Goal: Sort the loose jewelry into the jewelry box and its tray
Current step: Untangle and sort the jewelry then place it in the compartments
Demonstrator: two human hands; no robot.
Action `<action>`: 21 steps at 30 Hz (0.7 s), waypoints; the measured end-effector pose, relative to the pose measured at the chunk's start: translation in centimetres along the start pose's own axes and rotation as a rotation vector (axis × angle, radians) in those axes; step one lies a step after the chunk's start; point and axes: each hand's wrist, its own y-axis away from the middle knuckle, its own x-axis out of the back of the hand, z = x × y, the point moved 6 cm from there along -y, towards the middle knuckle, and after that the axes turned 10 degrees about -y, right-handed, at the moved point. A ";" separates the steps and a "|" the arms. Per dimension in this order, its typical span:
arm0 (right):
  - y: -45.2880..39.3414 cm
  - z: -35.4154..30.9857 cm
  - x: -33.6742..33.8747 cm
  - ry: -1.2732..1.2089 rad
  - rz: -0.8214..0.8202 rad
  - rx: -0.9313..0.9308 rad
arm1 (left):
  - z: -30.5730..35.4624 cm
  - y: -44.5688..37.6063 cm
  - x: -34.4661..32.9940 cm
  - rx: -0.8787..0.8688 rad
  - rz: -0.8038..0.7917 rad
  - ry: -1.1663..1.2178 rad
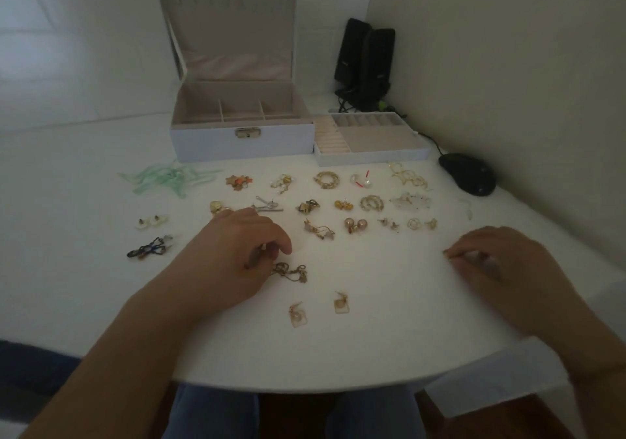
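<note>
— Fingers of the left hand point(237, 252) curl onto a gold chain point(291, 272); the right hand point(487, 262) pinches something tiny.

— Risk?

— Chain could tangle or snag nearby square earrings point(318, 308). Jewelry box point(242, 140) and tray point(372, 149) sit far, empty.

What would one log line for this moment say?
left hand: on gold chain | right hand: pinching small gold piece | jewelry box: open | tray: beside box
</note>
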 end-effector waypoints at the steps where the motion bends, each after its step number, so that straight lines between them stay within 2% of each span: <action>1: -0.3 1.0 0.4 0.037 0.013 -0.045 | 0.0 0.0 0.1 -0.006 0.004 -0.002; 4: -1.3 2.2 1.1 0.014 0.025 -0.125 | 0.1 0.1 0.1 -0.012 0.013 -0.008; 12: -2.8 2.3 0.4 -0.035 0.124 -0.129 | 0.4 0.2 0.3 -0.037 0.013 0.014; 17: -0.7 1.4 2.5 -0.233 0.390 -0.141 | 0.7 0.3 0.4 -0.053 -0.003 0.040; 18: -0.3 0.0 2.4 -0.237 0.372 -0.098 | 0.8 0.3 0.5 -0.059 -0.014 0.046; 19: 0.0 -2.0 1.7 -0.257 0.285 -0.030 | 0.9 0.3 0.5 -0.066 -0.029 0.055; 21: 0.7 -6.5 -1.3 -0.245 -0.017 0.132 | 1.0 0.5 0.6 -0.077 -0.058 0.077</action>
